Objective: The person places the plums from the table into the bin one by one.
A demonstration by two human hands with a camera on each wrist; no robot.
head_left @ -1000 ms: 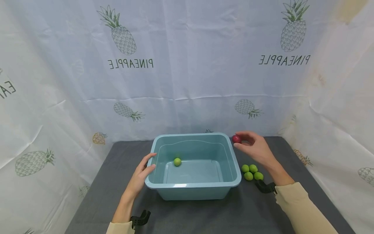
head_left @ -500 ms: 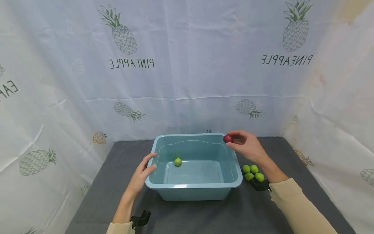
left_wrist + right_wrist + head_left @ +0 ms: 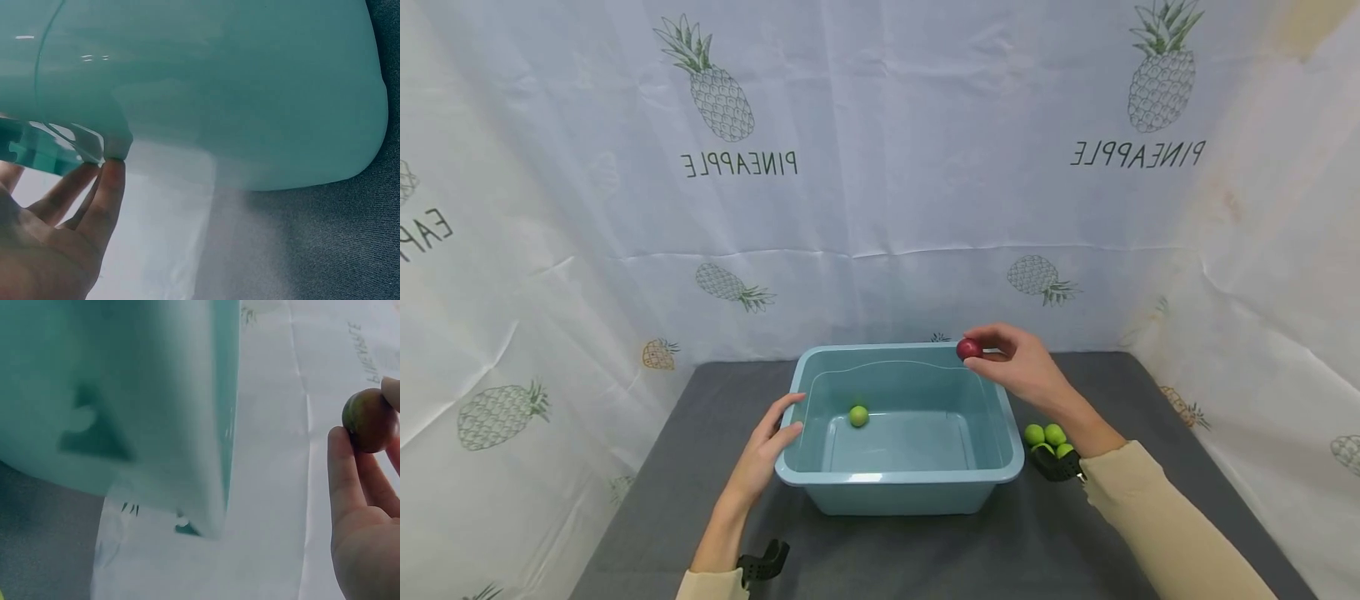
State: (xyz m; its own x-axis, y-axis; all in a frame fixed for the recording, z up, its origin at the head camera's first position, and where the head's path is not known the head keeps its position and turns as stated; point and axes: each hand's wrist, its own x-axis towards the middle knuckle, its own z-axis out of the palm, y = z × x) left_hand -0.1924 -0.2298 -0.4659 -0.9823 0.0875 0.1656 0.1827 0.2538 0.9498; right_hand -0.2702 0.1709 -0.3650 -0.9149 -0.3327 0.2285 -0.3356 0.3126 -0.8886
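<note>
A light blue plastic basin (image 3: 895,477) stands in the middle of the table. My left hand (image 3: 760,454) grips its left rim; in the left wrist view the fingertips (image 3: 112,172) meet the rim's edge. Between the thumb and fingers of my right hand (image 3: 1026,367) is a dark red plum (image 3: 969,349), held above the basin's back right corner. The right wrist view shows a greenish patch on the plum (image 3: 370,420). One lime-like green fruit (image 3: 858,416) lies inside the basin, toward the left.
Several more green fruits (image 3: 1033,434) sit together on the dark table (image 3: 880,558) to the right of the basin, partly covered by the right wrist's black strap (image 3: 1054,465). A white pineapple-print cloth (image 3: 880,208) hangs behind and at both sides.
My right hand has carried the plum leftward and slightly up, from beside the basin to over its back right corner. My left hand has stayed on the rim.
</note>
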